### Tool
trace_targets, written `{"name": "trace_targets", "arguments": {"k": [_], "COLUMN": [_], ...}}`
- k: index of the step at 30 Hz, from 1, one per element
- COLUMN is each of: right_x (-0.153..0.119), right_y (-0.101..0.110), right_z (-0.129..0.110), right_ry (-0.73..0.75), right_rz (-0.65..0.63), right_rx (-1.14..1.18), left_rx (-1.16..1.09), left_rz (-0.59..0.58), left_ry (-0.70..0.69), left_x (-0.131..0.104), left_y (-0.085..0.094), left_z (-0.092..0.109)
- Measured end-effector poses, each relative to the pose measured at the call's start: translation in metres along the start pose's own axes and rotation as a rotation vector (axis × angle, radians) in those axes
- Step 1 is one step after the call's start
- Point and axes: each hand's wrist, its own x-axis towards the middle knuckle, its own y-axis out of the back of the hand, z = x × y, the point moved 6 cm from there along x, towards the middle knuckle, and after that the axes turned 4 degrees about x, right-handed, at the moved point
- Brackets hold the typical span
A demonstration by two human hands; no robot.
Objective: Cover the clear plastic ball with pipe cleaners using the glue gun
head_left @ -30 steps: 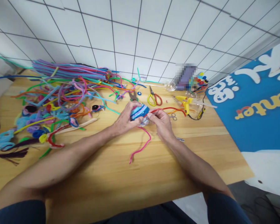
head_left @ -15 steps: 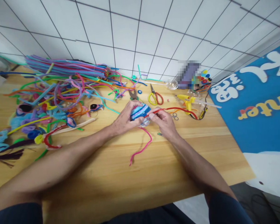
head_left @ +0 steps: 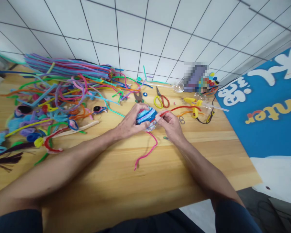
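My left hand [head_left: 132,123] is closed around a ball [head_left: 145,117] wound with blue, light blue and lilac pipe cleaners, thumb across its near side. A glassy, clear-looking part shows at the ball's lower right. Between the thumb and fingers of my right hand [head_left: 169,124] is pinched a red pipe cleaner [head_left: 184,108], one end at the ball's right side, the rest arching off to the right. From under the ball a pink pipe cleaner [head_left: 156,142] trails over the wooden table [head_left: 106,181] toward me. Pliers [head_left: 138,97] lie just behind the ball.
Scissors [head_left: 161,101] and a blue button [head_left: 145,94] lie behind my hands. A yellow glue gun [head_left: 194,106] and small grey scissors [head_left: 181,120] are to the right. Loose pipe cleaners [head_left: 70,94] heap on the left, before a long bundle [head_left: 70,68] by the tiled wall [head_left: 128,29].
The red pipe cleaner's free end has lifted and drawn in from the glue gun's cord. Both hands keep nearly the same hold, and the view has shifted slightly.
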Motion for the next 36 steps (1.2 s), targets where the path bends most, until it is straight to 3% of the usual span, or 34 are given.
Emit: {"name": "trace_targets", "arguments": {"k": [11,21,36], "right_x": [0.001,-0.001,-0.001], "right_y": [-0.001,-0.006,-0.008], "right_z": [0.001,0.0,0.003], "right_ry": [-0.015,-0.027,-0.063], "right_rz": [0.011,-0.023,-0.024], "right_rx": [0.045,0.035,0.071], "left_rx": [-0.067,-0.055,-0.106], "left_rz": [-0.049,-0.035,-0.068], "left_ry": [0.014,0.218,0.188], "left_x": [0.002,0.005,0.007], "left_y": [0.003,0.001,0.002], "left_z": [0.002,0.007,0.009]}}
